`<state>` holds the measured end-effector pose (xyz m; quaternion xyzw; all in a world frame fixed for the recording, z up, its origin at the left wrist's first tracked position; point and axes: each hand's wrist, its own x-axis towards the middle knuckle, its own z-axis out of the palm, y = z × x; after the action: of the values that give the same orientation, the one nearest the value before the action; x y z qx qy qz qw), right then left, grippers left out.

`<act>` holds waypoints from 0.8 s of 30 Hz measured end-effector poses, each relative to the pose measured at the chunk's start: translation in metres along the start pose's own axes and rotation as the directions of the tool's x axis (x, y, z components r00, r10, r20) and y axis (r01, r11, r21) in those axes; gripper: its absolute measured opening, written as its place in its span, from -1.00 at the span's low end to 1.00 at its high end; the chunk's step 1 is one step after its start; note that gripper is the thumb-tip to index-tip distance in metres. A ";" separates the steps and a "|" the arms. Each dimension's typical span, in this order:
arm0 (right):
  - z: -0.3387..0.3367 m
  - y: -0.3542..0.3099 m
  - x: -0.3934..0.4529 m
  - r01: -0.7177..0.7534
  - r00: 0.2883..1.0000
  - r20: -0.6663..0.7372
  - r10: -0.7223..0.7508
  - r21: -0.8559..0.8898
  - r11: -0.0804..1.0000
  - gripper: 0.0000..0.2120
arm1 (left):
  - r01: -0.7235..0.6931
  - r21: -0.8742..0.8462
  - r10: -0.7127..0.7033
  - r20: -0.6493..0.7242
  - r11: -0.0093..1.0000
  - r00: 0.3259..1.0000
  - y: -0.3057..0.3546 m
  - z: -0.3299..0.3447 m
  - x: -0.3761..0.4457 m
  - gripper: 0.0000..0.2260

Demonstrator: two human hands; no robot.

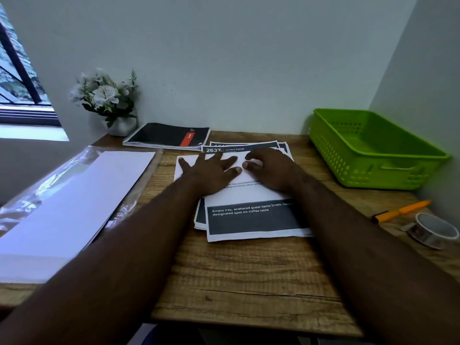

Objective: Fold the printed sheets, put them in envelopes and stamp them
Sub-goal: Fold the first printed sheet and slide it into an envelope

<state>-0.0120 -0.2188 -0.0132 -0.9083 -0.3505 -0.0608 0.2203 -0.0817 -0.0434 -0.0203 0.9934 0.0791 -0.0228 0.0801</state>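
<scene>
Plainly, both hands lie at the centre of the frame on the work. The left hand [211, 168] is spread wide, its fingers straight and flat, pressing a white folded paper piece [185, 165] that lies across the upper part of the stack of printed sheets with dark grey bands [254, 217]. The right hand [271, 165] sits just beside it with fingers curled downward onto the same white piece; whether it pinches an edge or only presses, I cannot tell.

I judge the folding step to be in hand: a crease is being flattened on top of the stack. The next move would call for holding the fold flat, then reaching to the left of the frame, where the pack of long white envelopes in clear plastic wrap [74, 202] lies on the wooden desk [249, 282].

Outward, a black spiral notebook with a red label [169, 136] lies above the stack, and a white pot of pale flowers [107, 98] stands in the upper left. A green plastic basket [373, 148] sits at the right, with an orange pen [400, 210] and a roll of clear tape [433, 230] at the lower right. No stamp shows.
</scene>
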 end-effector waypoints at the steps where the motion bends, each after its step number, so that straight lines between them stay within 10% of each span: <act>1: 0.002 -0.004 0.001 0.029 1.000 -0.001 -0.029 -0.031 0.999 -0.62 | 0.000 0.008 -0.001 0.013 1.000 1.000 0.000 0.000 0.000 -0.43; 16: 0.017 -0.010 0.014 -0.121 0.946 0.278 0.166 -0.171 0.978 -0.47 | 0.019 0.062 -0.024 0.070 0.998 0.997 0.000 -0.002 -0.003 -0.43; 24: -0.001 0.038 0.006 -0.345 0.917 0.114 0.383 -0.259 0.902 -0.39 | -0.008 0.033 0.005 0.083 0.999 0.997 -0.004 -0.001 0.000 -0.49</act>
<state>0.0177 -0.2404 -0.0247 -0.9791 -0.1815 0.0149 0.0902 -0.0827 -0.0395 -0.0204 0.9930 0.0723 -0.0650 0.0666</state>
